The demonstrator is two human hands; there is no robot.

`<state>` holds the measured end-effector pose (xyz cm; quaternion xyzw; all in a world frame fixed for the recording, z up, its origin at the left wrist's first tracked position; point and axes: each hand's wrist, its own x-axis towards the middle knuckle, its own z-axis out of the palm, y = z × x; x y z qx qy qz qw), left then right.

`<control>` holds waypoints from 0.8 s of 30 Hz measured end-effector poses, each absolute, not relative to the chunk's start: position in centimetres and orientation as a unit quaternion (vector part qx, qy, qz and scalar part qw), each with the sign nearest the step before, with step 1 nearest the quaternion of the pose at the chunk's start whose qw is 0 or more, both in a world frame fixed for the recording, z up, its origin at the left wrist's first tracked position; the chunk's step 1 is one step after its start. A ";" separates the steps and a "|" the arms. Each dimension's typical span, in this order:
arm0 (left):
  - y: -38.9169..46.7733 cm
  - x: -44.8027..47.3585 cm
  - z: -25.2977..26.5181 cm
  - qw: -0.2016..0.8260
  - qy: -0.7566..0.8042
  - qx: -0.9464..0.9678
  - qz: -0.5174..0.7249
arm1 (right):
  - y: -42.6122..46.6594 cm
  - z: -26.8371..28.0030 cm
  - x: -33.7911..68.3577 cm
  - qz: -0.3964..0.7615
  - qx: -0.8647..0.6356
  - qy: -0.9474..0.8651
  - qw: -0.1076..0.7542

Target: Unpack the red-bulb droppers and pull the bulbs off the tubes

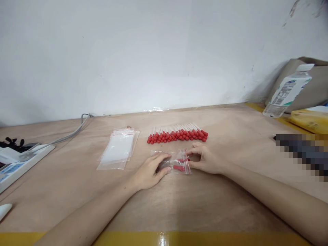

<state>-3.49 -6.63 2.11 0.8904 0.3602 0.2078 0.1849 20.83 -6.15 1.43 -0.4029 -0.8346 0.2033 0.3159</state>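
Note:
A clear zip-lock bag point(173, 166) with a red-lined mouth lies on the table between my hands. Two droppers with red rubber bulbs point(178, 168) show inside it, near the mouth. My left hand point(152, 171) holds the bag's closed end, thumb on the near side and fingers on the far side. At the red zip edge, my right hand point(205, 159) has its thumb and fingers on the bag's mouth; its fingertips are partly hidden by the plastic. Beyond the bag lies a row of red-bulbed droppers point(176, 135), their thin clear tubes pointing toward the wall.
A stack of empty zip-lock bags point(118, 147) lies left of the droppers. A power strip point(28, 165) with a grey cable is at the far left. On the right stand a plastic bottle point(288, 90) and a yellow packet point(310, 121). A wall point(153, 58) closes off the back.

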 end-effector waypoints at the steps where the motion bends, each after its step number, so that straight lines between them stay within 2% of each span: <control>1: -6.6 -3.5 2.1 0.182 0.357 0.893 0.206 | -6.3 1.5 20.4 0.209 -0.409 -0.833 0.308; 11: -6.6 -3.4 1.9 0.171 0.350 0.893 0.224 | -7.7 1.9 18.2 0.262 -0.436 -0.821 0.261; 18: -6.5 -3.4 1.9 0.169 0.358 0.893 0.216 | -8.3 2.0 17.9 0.277 -0.454 -0.789 0.307; 24: -6.5 -3.4 1.9 0.162 0.356 0.895 0.214 | -7.2 1.6 18.3 0.438 -0.436 -0.690 0.377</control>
